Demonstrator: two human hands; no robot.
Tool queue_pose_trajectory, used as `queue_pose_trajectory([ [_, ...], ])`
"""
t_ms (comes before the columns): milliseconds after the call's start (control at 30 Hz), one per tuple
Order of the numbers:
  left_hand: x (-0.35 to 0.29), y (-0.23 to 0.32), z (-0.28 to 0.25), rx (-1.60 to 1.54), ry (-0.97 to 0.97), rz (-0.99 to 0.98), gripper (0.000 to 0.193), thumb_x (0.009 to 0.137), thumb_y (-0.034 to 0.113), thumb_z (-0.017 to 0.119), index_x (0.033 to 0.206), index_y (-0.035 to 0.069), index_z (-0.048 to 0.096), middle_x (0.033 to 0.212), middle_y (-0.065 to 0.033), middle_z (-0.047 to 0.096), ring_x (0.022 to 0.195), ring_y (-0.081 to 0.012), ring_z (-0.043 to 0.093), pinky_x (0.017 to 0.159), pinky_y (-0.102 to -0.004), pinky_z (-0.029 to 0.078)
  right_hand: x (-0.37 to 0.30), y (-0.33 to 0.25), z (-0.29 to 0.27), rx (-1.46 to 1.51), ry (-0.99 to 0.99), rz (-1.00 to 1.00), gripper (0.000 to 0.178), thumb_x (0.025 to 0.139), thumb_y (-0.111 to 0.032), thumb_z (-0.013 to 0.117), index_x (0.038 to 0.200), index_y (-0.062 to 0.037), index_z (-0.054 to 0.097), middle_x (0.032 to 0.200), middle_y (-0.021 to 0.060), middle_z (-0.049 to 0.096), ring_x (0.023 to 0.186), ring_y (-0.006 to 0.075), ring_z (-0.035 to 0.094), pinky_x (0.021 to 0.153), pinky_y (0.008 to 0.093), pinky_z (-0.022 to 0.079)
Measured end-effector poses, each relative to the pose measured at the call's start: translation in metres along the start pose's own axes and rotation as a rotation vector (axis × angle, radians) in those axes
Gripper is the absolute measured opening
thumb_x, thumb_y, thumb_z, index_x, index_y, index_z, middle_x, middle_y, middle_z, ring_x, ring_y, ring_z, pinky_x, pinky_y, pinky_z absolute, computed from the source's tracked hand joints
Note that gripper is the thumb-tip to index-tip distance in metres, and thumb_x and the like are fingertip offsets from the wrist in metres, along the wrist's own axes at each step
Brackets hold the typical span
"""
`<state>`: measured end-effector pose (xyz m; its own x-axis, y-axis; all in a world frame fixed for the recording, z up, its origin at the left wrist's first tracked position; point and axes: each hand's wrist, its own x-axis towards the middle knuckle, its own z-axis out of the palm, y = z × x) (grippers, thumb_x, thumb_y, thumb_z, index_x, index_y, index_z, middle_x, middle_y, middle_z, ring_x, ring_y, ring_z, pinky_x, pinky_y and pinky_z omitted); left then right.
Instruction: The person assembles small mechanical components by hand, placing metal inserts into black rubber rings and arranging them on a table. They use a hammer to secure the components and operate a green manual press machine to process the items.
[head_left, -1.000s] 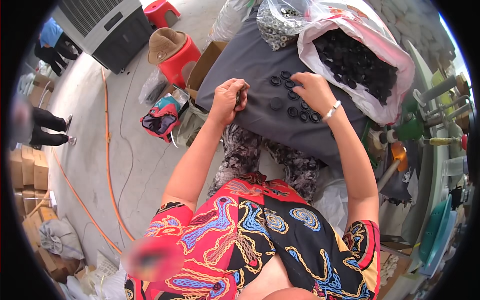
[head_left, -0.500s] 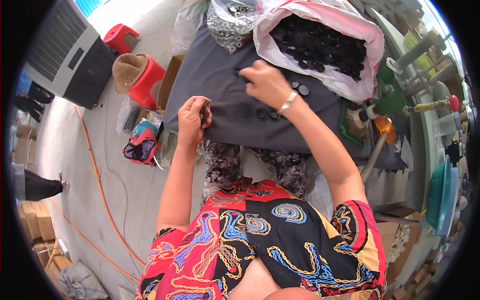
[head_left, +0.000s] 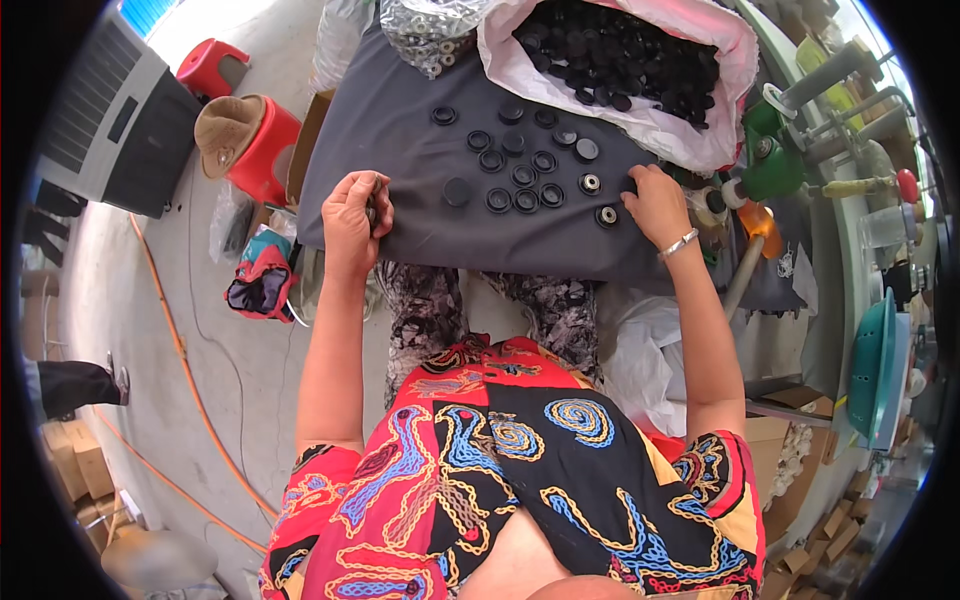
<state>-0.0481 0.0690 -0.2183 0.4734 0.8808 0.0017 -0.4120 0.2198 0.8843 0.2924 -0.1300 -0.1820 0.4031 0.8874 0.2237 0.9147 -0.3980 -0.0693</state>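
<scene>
My hands are apart at the near side of the desk (head_left: 390,110). The left hand (head_left: 350,215) is curled closed, thumb against fingers, on small pieces that show only in part; their exact kind I cannot tell. The right hand (head_left: 660,208) is loosely bent near the desk's right edge, thumb and index fingertips apart, with nothing visible between them.

Just left of my right fingertips lie two metal-centred caps (head_left: 590,184), one nearer me than the other, neither touched. Between my hands, black ring-shaped caps (head_left: 523,175) are spread flat in loose rows; a plain black disc (head_left: 457,192) lies closest to the left hand. Farther out stand the white sack (head_left: 690,147) of black caps and, to its left, a clear bag of metal pieces (head_left: 432,30).

For good handling, in my judgement: the left hand should stay near the caps and release one piece at a time; the right should take each by its edge and lower it level and centred, without nudging neighbouring caps.
</scene>
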Motion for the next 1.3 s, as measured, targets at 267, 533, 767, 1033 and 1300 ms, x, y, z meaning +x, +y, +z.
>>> queue_pose_trajectory([
  [267, 0.001, 0.0, 0.002, -0.042, -0.015, 0.018, 0.021, 0.096, 0.019, 0.055, 0.089, 0.0, 0.061, 0.067, -0.0028, 0.054, 0.048, -0.0097, 0.049, 0.039, -0.0207, 0.031, 0.013, -0.034, -0.01, 0.514, -0.096, 0.022, 0.035, 0.07, -0.013, 0.071, 0.102, -0.0003, 0.066, 0.093, 0.0179, 0.063, 0.086, 0.0343, 0.062, 0.078, 0.0408, 0.049],
  [533, -0.003, 0.001, 0.003, -0.019, 0.01, 0.01, 0.021, 0.096, 0.019, 0.056, 0.089, 0.0, 0.061, 0.066, -0.0027, 0.055, 0.048, -0.0096, 0.049, 0.039, -0.0207, 0.03, 0.019, -0.043, -0.014, 0.247, -0.176, 0.028, 0.033, 0.069, -0.015, 0.075, 0.098, 0.0003, 0.068, 0.094, 0.0189, 0.066, 0.09, 0.0349, 0.064, 0.082, 0.0409, 0.05],
  [767, -0.002, 0.002, 0.006, -0.021, 0.007, 0.005, 0.021, 0.096, 0.018, 0.056, 0.089, -0.001, 0.061, 0.066, -0.0027, 0.054, 0.048, -0.0095, 0.049, 0.039, -0.0205, 0.031, 0.027, -0.046, -0.016, 0.164, -0.215, 0.005, 0.033, 0.067, -0.014, 0.078, 0.094, 0.0026, 0.068, 0.092, 0.0197, 0.067, 0.09, 0.0353, 0.065, 0.081, 0.0419, 0.05],
  [1033, -0.003, 0.001, 0.005, -0.011, -0.001, 0.019, 0.02, 0.095, 0.017, 0.056, 0.087, -0.001, 0.061, 0.065, -0.0026, 0.054, 0.048, -0.0094, 0.05, 0.039, -0.0205, 0.031, 0.002, -0.098, -0.031, 0.166, 0.111, -0.322, 0.028, 0.068, -0.014, 0.077, 0.091, -0.0046, 0.064, 0.091, 0.0119, 0.061, 0.089, 0.0299, 0.061, 0.076, 0.0376, 0.051],
  [1300, -0.002, 0.001, 0.005, 0.013, -0.003, 0.032, 0.02, 0.095, 0.018, 0.057, 0.087, 0.001, 0.061, 0.066, -0.0019, 0.054, 0.048, -0.0091, 0.05, 0.039, -0.0205, 0.03, 0.013, -0.143, 0.013, 0.036, -0.087, -0.592, 0.027, 0.071, -0.008, 0.07, 0.097, -0.0042, 0.062, 0.094, 0.0118, 0.061, 0.088, 0.0297, 0.061, 0.077, 0.0378, 0.052],
])
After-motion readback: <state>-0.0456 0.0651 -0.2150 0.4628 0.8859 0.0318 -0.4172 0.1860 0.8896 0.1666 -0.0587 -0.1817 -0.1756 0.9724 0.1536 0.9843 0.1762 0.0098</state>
